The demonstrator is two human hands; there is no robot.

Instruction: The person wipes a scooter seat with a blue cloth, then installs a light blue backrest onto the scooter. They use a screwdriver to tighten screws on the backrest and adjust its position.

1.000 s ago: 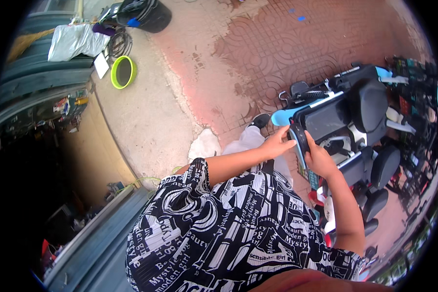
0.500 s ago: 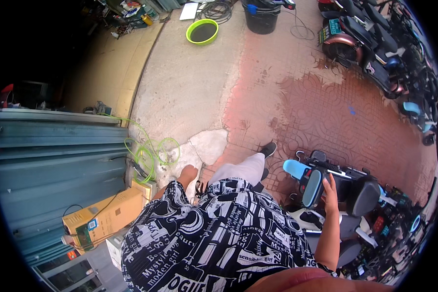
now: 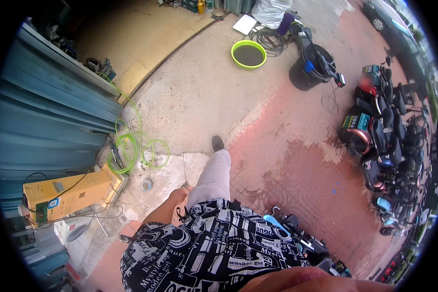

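My left hand (image 3: 178, 195) hangs beside my pale trouser leg (image 3: 210, 180), seen mostly from its back. Its fingers are hidden beneath it, so I cannot tell whether they are curled round anything. My right hand is out of view behind my black-and-white printed shirt (image 3: 219, 238). One dark shoe (image 3: 217, 143) is stepping forward on the pale concrete. Closest to my left hand on the ground is a small round grey cover (image 3: 147, 184). A coiled green hose (image 3: 131, 153) lies further to the left.
Ahead stand a bright green basin (image 3: 248, 54) of dark liquid and a black bucket (image 3: 306, 73) with a tool across it. A cardboard box (image 3: 65, 194) is at left by blue corrugated metal (image 3: 53, 131). Parked scooters (image 3: 370, 121) line the right; another scooter (image 3: 306, 238) is beside me.
I have walked forward and the view has turned. The nearby scooter has slipped back to the lower right. My right hand, earlier raised by its seat, has left the view.
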